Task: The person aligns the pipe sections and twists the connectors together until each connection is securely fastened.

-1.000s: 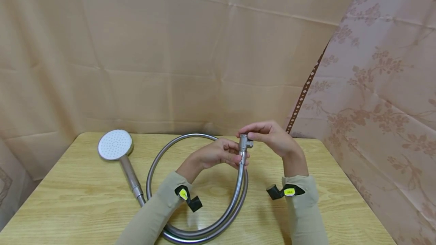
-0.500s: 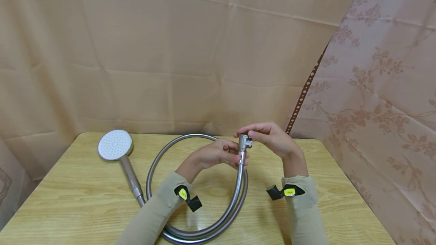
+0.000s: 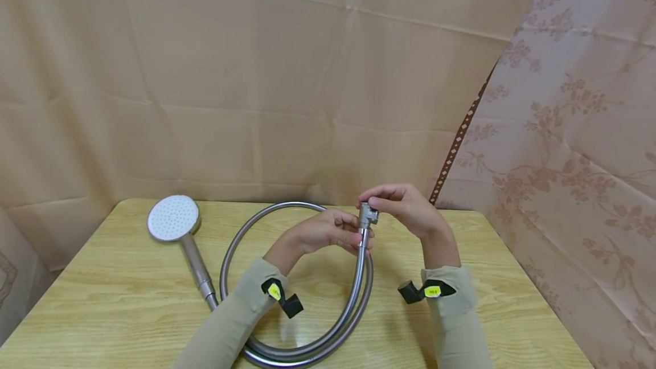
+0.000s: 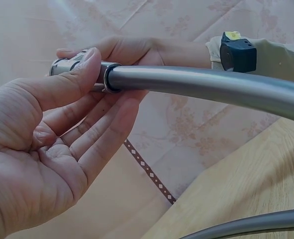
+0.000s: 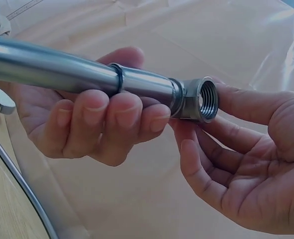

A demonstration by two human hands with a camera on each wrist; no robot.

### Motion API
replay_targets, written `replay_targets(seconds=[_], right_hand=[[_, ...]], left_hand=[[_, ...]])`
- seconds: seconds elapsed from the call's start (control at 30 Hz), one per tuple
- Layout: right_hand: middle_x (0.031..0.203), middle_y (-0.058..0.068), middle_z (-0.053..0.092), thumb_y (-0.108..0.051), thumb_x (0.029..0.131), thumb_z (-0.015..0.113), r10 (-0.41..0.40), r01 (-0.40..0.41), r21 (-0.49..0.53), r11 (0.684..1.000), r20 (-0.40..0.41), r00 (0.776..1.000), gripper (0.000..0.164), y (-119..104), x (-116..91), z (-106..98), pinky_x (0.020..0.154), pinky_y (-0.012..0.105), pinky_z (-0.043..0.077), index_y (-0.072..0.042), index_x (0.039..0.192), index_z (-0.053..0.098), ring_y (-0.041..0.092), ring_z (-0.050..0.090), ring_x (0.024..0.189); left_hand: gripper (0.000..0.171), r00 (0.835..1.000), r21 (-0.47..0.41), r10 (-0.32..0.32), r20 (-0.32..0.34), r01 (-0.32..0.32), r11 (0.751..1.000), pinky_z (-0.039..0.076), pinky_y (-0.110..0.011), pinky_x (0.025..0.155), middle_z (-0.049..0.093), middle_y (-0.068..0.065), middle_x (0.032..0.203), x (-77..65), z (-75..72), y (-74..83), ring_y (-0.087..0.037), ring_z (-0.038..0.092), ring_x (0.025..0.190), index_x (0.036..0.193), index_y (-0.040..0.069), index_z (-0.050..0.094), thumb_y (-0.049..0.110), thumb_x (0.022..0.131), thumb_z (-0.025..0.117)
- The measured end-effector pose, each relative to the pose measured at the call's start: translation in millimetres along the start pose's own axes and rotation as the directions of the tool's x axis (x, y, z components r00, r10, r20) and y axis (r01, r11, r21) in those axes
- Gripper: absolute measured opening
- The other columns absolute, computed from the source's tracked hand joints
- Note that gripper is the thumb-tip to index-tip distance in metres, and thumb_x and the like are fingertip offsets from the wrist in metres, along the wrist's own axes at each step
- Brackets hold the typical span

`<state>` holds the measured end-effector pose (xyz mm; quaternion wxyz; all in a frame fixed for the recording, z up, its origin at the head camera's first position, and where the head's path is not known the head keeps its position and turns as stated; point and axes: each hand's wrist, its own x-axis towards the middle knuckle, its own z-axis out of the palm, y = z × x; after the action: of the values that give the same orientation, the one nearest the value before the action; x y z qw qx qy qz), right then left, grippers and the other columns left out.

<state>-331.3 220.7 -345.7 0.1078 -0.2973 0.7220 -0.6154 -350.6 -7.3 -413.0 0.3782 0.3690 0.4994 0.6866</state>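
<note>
In the head view, my left hand (image 3: 325,231) grips the end of a metal shower hose, with its thumb and curled fingers around the hose's end sleeve (image 5: 149,85). A metal angled pipe fitting (image 3: 368,215) sits on that end, upright above the left hand. My right hand (image 3: 410,210) pinches the fitting between thumb and fingers. In the right wrist view, the fitting's threaded side opening (image 5: 208,99) faces the camera. The left wrist view has the left thumb (image 4: 89,64) lying along the connection, partly hiding it. Below the hands, the hose (image 3: 353,300) loops on the table.
A shower head (image 3: 173,218) with a white spray face lies at the left of the wooden table (image 3: 118,300), joined to the hose by its handle. Behind the table hangs a beige curtain (image 3: 230,84); a floral cloth (image 3: 579,175) hangs at the right.
My right fingers shift slightly around the fitting, and the right wrist moves a little left. The fitting appears slightly turned. The left hand, hose and shower head stay in place.
</note>
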Motion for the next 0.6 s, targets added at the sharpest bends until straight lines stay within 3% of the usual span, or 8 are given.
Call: replay_targets(seconds=[0.23,0.47,0.6], right_hand=[[0.108,-0.003,0.076,-0.005,0.105,0.054,0.003,-0.005,0.06,0.998,0.03,1.0,0.028,1.3,1.5,2.3,0.093,0.029,0.054,-0.017,0.115,0.076,0.011,0.067,0.099],[0.115,-0.002,0.076,-0.002,0.106,0.048,-0.011,0.006,0.064,0.998,0.079,0.997,0.032,2.2,1.6,0.8,0.096,0.029,0.054,-0.013,0.122,0.074,0.011,0.068,0.105],[0.114,-0.002,0.076,-0.003,0.106,0.05,-0.012,0.006,0.075,0.997,0.077,0.997,0.03,2.1,3.0,0.1,0.095,0.029,0.054,-0.014,0.121,0.074,0.011,0.068,0.104]], left_hand=[[0.039,1.0,0.032,-0.006,-0.027,0.006,0.999,0.06,-0.038,0.09,0.076,-0.017,0.109,-1.8,-1.4,3.0,-0.02,0.073,0.1,0.124,-0.019,0.058,0.007,0.097,0.068],[0.05,0.999,0.055,-0.022,-0.039,0.025,0.998,0.06,-0.036,0.089,0.078,-0.003,0.101,-4.1,-2.9,6.6,-0.017,0.073,0.099,0.127,-0.021,0.054,0.012,0.095,0.073],[0.065,0.999,0.051,-0.022,-0.036,0.024,0.998,0.06,-0.036,0.09,0.078,-0.003,0.102,-4.6,-3.7,7.7,-0.017,0.073,0.1,0.127,-0.022,0.053,0.023,0.089,0.08]])
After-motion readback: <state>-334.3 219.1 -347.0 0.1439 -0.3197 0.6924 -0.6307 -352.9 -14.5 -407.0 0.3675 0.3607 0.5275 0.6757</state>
